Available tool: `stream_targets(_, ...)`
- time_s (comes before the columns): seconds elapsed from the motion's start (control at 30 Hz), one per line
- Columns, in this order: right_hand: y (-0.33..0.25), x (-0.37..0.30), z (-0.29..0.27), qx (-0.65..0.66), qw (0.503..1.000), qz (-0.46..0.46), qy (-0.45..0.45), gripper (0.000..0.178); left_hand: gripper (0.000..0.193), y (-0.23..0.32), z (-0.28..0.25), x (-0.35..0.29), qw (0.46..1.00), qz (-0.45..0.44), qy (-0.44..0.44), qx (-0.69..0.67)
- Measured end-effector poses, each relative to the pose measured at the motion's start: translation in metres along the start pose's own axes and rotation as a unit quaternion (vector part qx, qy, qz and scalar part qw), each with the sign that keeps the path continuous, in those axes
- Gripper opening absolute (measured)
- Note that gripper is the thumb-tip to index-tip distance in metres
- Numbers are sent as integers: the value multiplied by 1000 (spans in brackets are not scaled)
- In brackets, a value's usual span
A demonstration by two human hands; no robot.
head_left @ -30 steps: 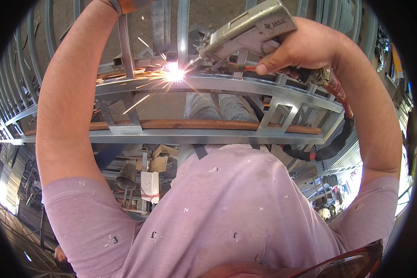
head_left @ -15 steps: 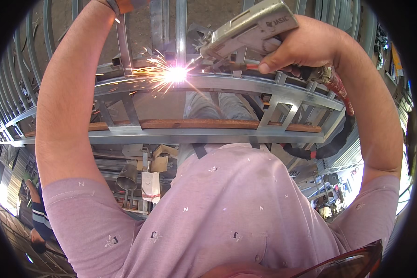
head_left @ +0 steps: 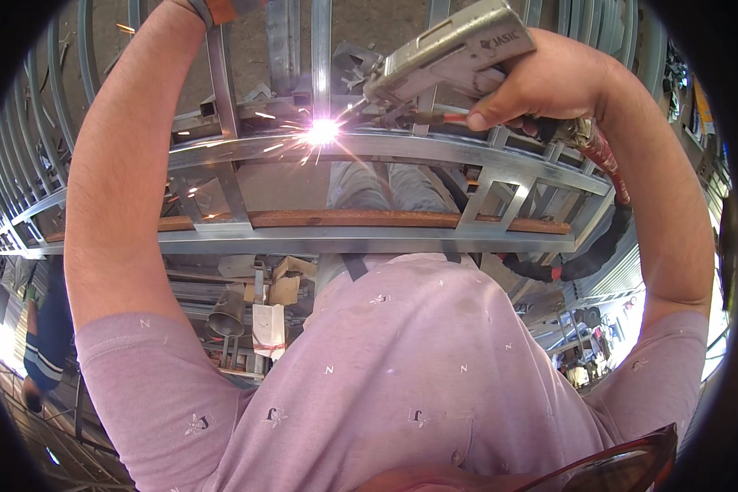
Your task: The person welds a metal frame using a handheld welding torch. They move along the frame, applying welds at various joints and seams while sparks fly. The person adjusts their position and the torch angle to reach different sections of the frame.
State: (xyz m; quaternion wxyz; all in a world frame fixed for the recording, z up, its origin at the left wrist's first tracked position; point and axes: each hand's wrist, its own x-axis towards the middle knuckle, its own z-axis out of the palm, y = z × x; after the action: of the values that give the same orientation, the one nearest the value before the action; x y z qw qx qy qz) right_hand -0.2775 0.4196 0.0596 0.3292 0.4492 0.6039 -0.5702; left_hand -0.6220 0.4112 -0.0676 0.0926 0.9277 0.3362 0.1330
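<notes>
Welding gun [head_left: 447,57]: one, grey, boxy; sitting at 1 o'clock, its thin tip slanting toward the glare.
Right hand [head_left: 553,82]: bare, at half past 1; its grip is closing round the back of the welding gun, the thumb pointing toward 9.
Left hand [head_left: 234,10]: seemingly gloved in orange, running off the top edge at 11, near a post [head_left: 221,78]; its grip cannot be told.
Glare [head_left: 323,131]: white-pink, at half past 11, throwing sparks and hiding the contact between tip and metal.
Metal frame [head_left: 344,241]: silver tube; spanning 9 to 3, its curved upper rail [head_left: 435,148] passing under the glare.
Handling: the gun is looking stiff and moderately heavy, its hose [head_left: 603,246] probably dragging from 3 o'clock; the rear handle is offering the safe hold, the tip presumably being hot. The frame is appearing rigid and heavy, likely hot near the glare.
Edges: tube corners are looking hard; a brown bar [head_left: 353,219] is lying along the lower rail.
Open room: gaps are showing between the posts toward 12; below the upper rail, an opening is framing grey trousers [head_left: 373,187].
</notes>
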Motion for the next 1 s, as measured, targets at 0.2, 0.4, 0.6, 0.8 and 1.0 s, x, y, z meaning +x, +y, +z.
stream_targets(0.2, 10, 5, -1, -16, 999, -32, 1, 65, 53, 3, -7, -5, 1000, -6, -2, 7)
stream_targets(0.4, 16, 2, 0, -2, 1000, -15, 6, 65, 53, -1, 0, 2, 1000, 7, 0, 1)
stream_targets(0.6, 14, -2, -5, 4, 1000, -18, 12, 64, 53, 1, -6, -5, 1000, 2, -4, 1)
stream_targets(0.8, 28, -22, -25, 117, 990, -62, 45, 56, 56, -7, -1, -2, 1000, 21, 5, -5)
stream_targets(1.0, -55, -11, -26, 114, 977, -79, -164, 47, 51, -23, -44, -50, 998, -40, -26, 28)
